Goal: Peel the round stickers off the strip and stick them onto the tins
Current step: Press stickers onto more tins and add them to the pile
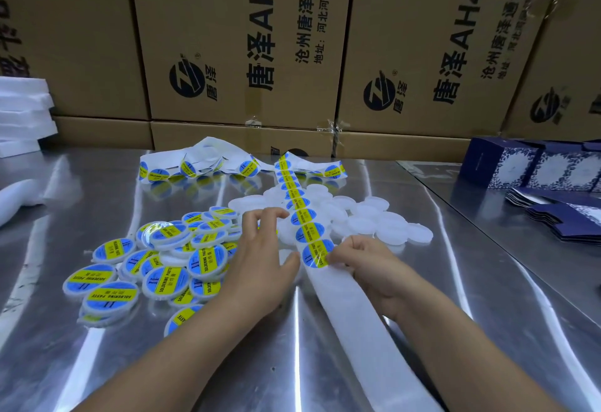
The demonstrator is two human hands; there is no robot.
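I find my right hand [367, 262] pinching the lowest sticker [315, 254], which lies at 9 o'clock of its fingertips. The strip [357, 323] runs 12 to 5 o'clock. My left hand [263, 249] is curled over a blank tin [286, 257] at the sticker's 9 o'clock; I cannot tell if it grips.

Glossy reflective metal table [325, 363], matt cardboard boxes [227, 37], glossy stickers [314, 257], translucent plastic tins [390, 226]

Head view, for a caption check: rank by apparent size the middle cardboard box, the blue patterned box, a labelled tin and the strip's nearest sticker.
1. middle cardboard box
2. blue patterned box
3. labelled tin and nearest sticker: look alike, so unranked.
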